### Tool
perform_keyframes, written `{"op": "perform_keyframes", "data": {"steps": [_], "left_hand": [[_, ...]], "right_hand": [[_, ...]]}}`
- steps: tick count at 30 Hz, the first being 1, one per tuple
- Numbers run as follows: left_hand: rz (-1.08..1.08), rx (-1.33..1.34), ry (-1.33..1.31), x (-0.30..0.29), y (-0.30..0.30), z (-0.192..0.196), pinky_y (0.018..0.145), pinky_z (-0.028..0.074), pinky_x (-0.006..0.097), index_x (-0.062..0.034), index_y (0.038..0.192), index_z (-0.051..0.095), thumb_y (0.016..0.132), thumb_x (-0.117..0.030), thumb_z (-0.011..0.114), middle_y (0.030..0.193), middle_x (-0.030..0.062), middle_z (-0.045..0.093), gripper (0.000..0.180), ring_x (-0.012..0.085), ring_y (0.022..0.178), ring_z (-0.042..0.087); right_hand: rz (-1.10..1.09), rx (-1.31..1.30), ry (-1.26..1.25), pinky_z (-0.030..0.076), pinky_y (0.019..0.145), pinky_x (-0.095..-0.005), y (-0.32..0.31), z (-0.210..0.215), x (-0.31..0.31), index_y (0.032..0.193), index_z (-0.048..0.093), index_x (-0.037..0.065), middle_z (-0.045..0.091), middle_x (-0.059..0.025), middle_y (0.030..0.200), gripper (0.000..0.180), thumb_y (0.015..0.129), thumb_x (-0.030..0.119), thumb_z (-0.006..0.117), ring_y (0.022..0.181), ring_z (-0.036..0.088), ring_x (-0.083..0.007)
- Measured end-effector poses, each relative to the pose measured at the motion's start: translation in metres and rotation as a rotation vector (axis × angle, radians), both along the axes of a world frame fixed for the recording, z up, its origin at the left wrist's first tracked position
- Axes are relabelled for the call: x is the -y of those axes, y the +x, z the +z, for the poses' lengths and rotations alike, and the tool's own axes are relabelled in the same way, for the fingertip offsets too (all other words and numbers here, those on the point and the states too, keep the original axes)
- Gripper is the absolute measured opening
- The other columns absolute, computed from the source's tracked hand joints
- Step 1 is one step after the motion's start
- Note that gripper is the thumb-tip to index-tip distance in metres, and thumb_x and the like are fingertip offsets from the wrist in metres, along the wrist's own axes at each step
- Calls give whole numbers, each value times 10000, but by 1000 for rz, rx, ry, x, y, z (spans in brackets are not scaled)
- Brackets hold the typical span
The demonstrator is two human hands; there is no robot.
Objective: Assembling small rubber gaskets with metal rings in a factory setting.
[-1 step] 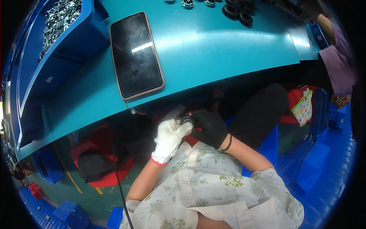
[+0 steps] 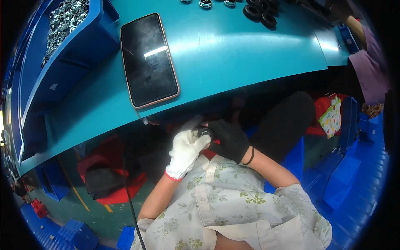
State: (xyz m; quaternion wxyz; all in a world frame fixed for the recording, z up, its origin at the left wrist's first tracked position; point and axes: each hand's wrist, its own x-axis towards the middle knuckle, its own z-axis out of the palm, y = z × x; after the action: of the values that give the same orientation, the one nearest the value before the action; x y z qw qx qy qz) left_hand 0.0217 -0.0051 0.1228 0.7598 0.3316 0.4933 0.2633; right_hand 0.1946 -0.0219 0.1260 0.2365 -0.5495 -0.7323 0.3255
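Note:
Between my two hands, over my lap and below the table edge, is a small toy wheel [image 2: 204, 132], a black tyre around a shiny hub. My left hand [image 2: 184, 149], in a white knitted glove with a red cuff, pinches it with the thumb at its near side. From the other side my right hand [image 2: 228, 139], in a black glove, grips the same wheel. The right fingertips are partly hidden in the dark. Loose black tyres [image 2: 268, 20] lie in a pile at the table's far side, with chrome wheel hubs [image 2: 205, 4] to their left.
A phone [image 2: 149, 60] lies on the turquoise table [image 2: 233, 54]. At the left stands a blue bin [image 2: 79, 54] heaped with chrome hubs [image 2: 66, 25]. Another person's purple sleeve [image 2: 368, 75] shows at the far right. Blue crates [image 2: 333, 179] stand on the floor to the right.
The wheel has tilted slightly between my fingers. My hands stay in nearly the same place.

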Motion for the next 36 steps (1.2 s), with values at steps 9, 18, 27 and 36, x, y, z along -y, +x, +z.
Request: {"op": "perform_keyframes", "data": {"steps": [9,18,27,36], "left_hand": [[3,52,-9,2,-4,9,659,481,212,94,931,595,830,3,601,838,91,660,137,118,715,624],[28,-240,194,5,2,12,649,475,257,96,970,582,766,-69,643,730,90,618,269,115,666,575],[-183,-96,57,-4,-9,-1,659,493,242,119,968,584,813,-33,598,735,89,632,218,136,691,606],[199,187,-24,10,-22,-17,798,565,354,142,1076,543,864,14,566,1077,233,607,249,269,876,662]], "right_hand": [[87,-61,-194,507,689,-383,6,8,-7,1120,582,130,617,-74,936,441,770,374,695,834,628,-280],[93,13,90,488,619,-348,1,0,-4,1049,615,121,595,-65,848,381,743,319,727,753,616,-249],[100,-16,-62,502,680,-359,1,6,-4,1126,598,104,599,-80,905,451,744,306,727,807,617,-267],[-37,-242,-203,502,696,-336,9,-4,-2,1068,642,48,652,-128,899,406,818,366,678,799,637,-241]]}}
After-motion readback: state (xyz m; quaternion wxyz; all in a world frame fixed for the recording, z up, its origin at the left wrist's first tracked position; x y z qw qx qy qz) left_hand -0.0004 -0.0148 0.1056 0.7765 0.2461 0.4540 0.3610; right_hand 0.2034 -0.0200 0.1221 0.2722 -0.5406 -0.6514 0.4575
